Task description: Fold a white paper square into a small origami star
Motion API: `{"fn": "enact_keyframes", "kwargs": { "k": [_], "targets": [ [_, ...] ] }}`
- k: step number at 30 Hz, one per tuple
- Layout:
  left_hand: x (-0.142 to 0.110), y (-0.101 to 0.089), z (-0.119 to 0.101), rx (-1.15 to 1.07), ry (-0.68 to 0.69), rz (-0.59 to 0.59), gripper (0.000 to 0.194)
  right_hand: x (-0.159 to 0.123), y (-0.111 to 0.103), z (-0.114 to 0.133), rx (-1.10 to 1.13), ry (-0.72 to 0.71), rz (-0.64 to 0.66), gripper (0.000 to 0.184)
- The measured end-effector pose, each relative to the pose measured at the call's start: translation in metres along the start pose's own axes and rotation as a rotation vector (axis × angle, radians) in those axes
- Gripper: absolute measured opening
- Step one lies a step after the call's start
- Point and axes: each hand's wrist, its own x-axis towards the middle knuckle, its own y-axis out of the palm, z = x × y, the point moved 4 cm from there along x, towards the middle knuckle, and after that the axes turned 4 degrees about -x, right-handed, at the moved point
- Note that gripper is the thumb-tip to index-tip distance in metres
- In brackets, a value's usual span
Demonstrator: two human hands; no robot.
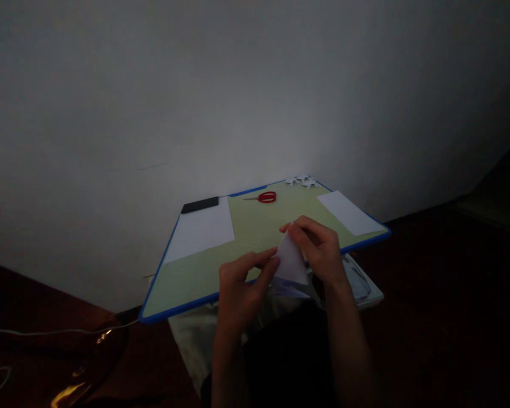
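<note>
Both my hands hold a small folded piece of white paper (291,264) above the near edge of a green board with a blue rim (255,229). My left hand (242,289) pinches the paper's left side with thumb and fingers. My right hand (318,246) grips its upper right corner, fingers curled over the top.
On the board lie a white sheet (202,231) at the left, a narrow white sheet (351,212) at the right, red-handled scissors (266,197) at the back, small white paper cutouts (302,181) at the far corner and a black strip (199,204). A pale wall stands behind. White cables (46,331) cross the dark floor at left.
</note>
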Motion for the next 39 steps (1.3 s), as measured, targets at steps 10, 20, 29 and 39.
{"fn": "enact_keyframes", "kwargs": {
  "k": [10,20,29,39],
  "targets": [
    [-0.002,0.002,-0.002,-0.004,0.048,0.063,0.016,-0.001,-0.007,-0.005,0.089,0.042,-0.149,0.02],
    [-0.002,0.001,0.002,-0.02,0.007,0.037,0.021,-0.002,-0.001,0.0,-0.121,-0.033,-0.15,0.022],
    [-0.002,-0.006,0.012,-0.078,-0.136,-0.172,0.017,0.0,0.012,-0.008,-0.028,0.064,0.082,0.025],
    [0.002,-0.008,0.013,-0.244,-0.147,-0.25,0.017,-0.004,0.023,-0.001,0.011,0.055,0.394,0.025]
  ]
}}
